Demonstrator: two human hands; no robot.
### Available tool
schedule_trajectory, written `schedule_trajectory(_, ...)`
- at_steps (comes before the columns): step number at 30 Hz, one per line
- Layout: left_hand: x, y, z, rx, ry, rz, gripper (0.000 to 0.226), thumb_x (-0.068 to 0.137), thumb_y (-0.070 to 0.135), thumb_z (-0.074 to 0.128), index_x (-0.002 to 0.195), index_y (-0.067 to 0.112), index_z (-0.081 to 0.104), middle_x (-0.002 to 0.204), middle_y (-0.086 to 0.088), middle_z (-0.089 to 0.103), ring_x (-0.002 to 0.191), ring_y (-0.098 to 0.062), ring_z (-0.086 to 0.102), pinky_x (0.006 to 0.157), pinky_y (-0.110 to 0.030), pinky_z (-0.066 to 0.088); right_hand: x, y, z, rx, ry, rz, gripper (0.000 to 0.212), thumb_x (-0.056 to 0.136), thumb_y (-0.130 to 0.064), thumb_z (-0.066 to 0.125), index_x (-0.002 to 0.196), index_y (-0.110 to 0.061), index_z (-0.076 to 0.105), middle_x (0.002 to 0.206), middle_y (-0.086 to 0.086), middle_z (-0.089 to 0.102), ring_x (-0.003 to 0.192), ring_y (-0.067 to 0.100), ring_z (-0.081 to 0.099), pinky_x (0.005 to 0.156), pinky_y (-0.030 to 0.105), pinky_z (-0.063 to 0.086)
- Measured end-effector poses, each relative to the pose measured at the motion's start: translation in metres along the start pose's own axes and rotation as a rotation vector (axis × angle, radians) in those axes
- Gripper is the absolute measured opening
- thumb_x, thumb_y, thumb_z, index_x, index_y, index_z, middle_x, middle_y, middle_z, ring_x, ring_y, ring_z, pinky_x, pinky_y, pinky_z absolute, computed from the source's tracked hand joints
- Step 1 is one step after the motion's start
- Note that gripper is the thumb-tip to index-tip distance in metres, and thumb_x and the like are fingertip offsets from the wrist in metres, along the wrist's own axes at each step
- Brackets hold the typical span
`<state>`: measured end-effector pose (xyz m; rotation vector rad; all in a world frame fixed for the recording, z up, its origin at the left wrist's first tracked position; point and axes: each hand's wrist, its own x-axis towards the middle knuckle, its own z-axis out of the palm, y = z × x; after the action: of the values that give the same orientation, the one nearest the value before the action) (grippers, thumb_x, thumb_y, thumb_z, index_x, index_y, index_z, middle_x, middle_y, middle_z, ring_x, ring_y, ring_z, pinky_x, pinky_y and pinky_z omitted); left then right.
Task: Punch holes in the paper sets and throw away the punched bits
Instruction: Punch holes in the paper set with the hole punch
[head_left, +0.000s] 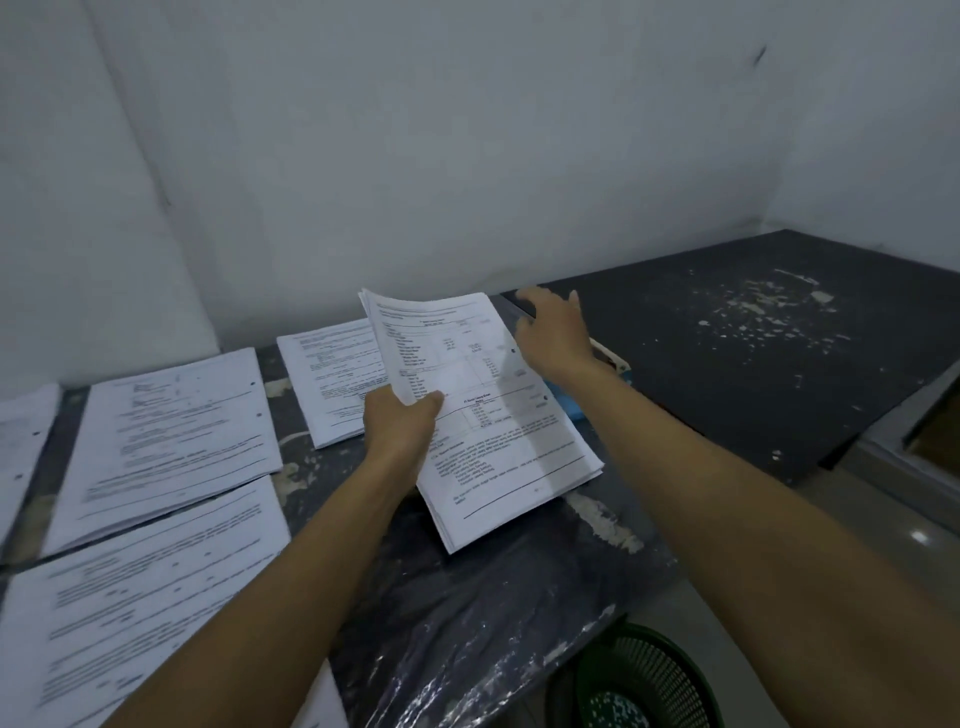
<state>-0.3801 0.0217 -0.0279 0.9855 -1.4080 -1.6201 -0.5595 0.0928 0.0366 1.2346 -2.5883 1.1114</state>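
My left hand (400, 423) grips a stapled paper set (498, 415) by its left edge and holds it tilted above the dark table (467, 597); two punched holes show along the set's right edge. My right hand (550, 332) reaches beyond the set's right side with fingers spread and relaxed, holding nothing, over a partly hidden blue and white thing (610, 364) that I cannot identify. Another paper set (332, 379) lies flat behind the held one.
Three more punched paper sets lie at the left: one (166, 441), one nearer me (130, 613), one at the far left edge (21, 441). A green mesh bin (639, 680) with white bits stands below the table's front edge. A black speckled board (753, 338) covers the right.
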Motion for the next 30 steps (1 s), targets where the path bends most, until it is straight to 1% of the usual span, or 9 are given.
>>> schedule_trajectory(2, -0.009, 0.012, -0.018, -0.024, -0.011, 0.020, 0.030, 0.089, 0.004, 0.072, 0.117, 0.014, 0.069, 0.099, 0.005, 0.072, 0.091, -0.019, 0.071, 0.075, -0.035, 0.059, -0.013, -0.013, 0.006, 0.148, -0.008, 0.018, 0.044, 0.097, -0.021, 0.050, 0.140, -0.015, 0.050, 0.134, 0.008, 0.060, 0.119, 0.029, 0.054, 0.106, 0.048, 0.043)
schedule_trajectory(3, -0.014, 0.018, -0.028, -0.036, -0.022, 0.024, 0.032, 0.089, 0.005, 0.072, 0.120, 0.013, 0.068, 0.102, 0.004, 0.073, 0.093, -0.020, 0.072, 0.077, -0.037, 0.060, -0.018, -0.019, 0.008, 0.198, -0.025, 0.034, 0.047, 0.097, -0.028, 0.053, 0.142, -0.016, 0.047, 0.137, 0.007, 0.059, 0.117, 0.027, 0.056, 0.100, 0.047, 0.048)
schedule_trajectory(7, -0.036, 0.039, -0.071, -0.039, -0.041, 0.033, 0.038, 0.089, 0.008, 0.074, 0.125, 0.012, 0.066, 0.113, -0.003, 0.074, 0.095, -0.023, 0.074, 0.079, -0.041, 0.062, -0.043, -0.041, 0.010, 0.454, -0.144, 0.203, 0.071, 0.089, -0.046, 0.068, 0.147, -0.015, 0.040, 0.144, 0.004, 0.050, 0.123, 0.024, 0.053, 0.083, 0.033, 0.046)
schedule_trajectory(10, -0.052, 0.050, -0.101, -0.049, -0.051, 0.032, 0.038, 0.088, 0.008, 0.075, 0.125, 0.011, 0.067, 0.113, -0.004, 0.075, 0.097, -0.023, 0.074, 0.085, -0.042, 0.060, -0.064, -0.055, 0.011, 0.564, -0.267, 0.293, 0.047, 0.085, -0.040, 0.076, 0.120, -0.014, 0.059, 0.120, -0.002, 0.067, 0.092, 0.015, 0.066, 0.061, 0.026, 0.045)
schedule_trajectory(13, -0.069, 0.054, -0.130, -0.022, -0.037, 0.013, 0.035, 0.087, 0.007, 0.076, 0.121, 0.011, 0.068, 0.108, -0.004, 0.076, 0.095, -0.023, 0.074, 0.087, -0.041, 0.059, -0.085, -0.068, 0.015, 0.668, -0.369, 0.265, 0.017, 0.082, -0.017, 0.080, 0.095, -0.011, 0.071, 0.093, 0.001, 0.078, 0.067, 0.015, 0.074, 0.048, 0.023, 0.052)
schedule_trajectory(19, -0.103, 0.052, -0.191, 0.027, 0.034, -0.036, 0.038, 0.085, 0.004, 0.076, 0.122, 0.006, 0.067, 0.109, -0.008, 0.076, 0.097, -0.027, 0.074, 0.090, -0.046, 0.058, -0.125, -0.106, 0.032, 0.723, -0.488, 0.217, 0.021, 0.079, -0.006, 0.081, 0.097, -0.004, 0.070, 0.086, 0.004, 0.078, 0.072, 0.021, 0.076, 0.055, 0.030, 0.059)
schedule_trajectory(22, -0.117, 0.052, -0.221, 0.052, 0.109, -0.027, 0.033, 0.088, 0.003, 0.072, 0.121, 0.008, 0.067, 0.110, -0.008, 0.075, 0.095, -0.026, 0.073, 0.082, -0.038, 0.059, -0.144, -0.129, 0.043, 0.730, -0.525, 0.198, 0.024, 0.078, -0.004, 0.081, 0.099, 0.001, 0.069, 0.087, 0.008, 0.078, 0.077, 0.026, 0.076, 0.066, 0.038, 0.063)
schedule_trajectory(25, -0.129, 0.051, -0.249, 0.114, 0.182, -0.014, 0.029, 0.090, 0.003, 0.069, 0.118, 0.009, 0.068, 0.108, -0.008, 0.074, 0.093, -0.025, 0.072, 0.072, -0.030, 0.058, -0.163, -0.147, 0.054, 0.707, -0.559, 0.159, 0.019, 0.078, -0.003, 0.080, 0.091, 0.000, 0.067, 0.090, 0.011, 0.077, 0.078, 0.027, 0.075, 0.068, 0.036, 0.062)
schedule_trajectory(30, -0.147, 0.045, -0.285, 0.348, 0.241, 0.043, 0.023, 0.088, 0.004, 0.070, 0.109, 0.013, 0.069, 0.106, -0.004, 0.072, 0.081, -0.013, 0.070, 0.054, -0.019, 0.053, -0.192, -0.164, 0.069, 0.615, -0.609, 0.094, 0.017, 0.077, -0.003, 0.077, 0.086, -0.008, 0.063, 0.080, 0.011, 0.068, 0.066, 0.018, 0.064, 0.060, 0.027, 0.054)
